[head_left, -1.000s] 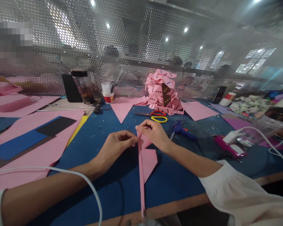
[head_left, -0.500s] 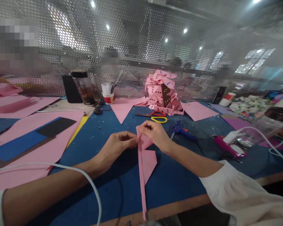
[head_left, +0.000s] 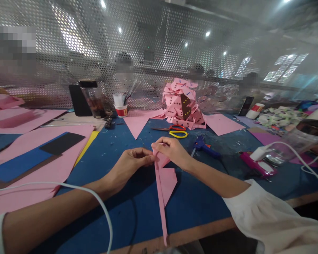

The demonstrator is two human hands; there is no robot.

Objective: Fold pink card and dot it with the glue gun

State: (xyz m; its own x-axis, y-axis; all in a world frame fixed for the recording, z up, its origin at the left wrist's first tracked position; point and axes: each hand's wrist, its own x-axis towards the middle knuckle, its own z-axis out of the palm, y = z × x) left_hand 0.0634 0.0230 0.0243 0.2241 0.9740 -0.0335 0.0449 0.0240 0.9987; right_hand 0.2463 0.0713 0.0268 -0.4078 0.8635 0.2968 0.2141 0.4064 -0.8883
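Observation:
Between my hands is a piece of pink sheet, paper or thin foam, with a narrow folded strip along its left edge. The strip runs down past the table's front edge. My left hand pinches the strip near its top, from the left. From the right, my right hand is closed on the sheet's top end, thumb over it; part of the sheet is hidden behind the fingers. Beyond my hands lie scissors with red and yellow handles. A blue glue gun rests to the right of my right hand.
A heap of dotted pink folded pieces stands by the perforated metal screen. Pink sheets with blue and black pieces lie left. A white cable crosses my left forearm. Right are a magenta power strip and a clear cup.
The lower end of the pink strip has swung slightly to the right. Both hands keep their pinch on the top, which has shifted a little left and down.

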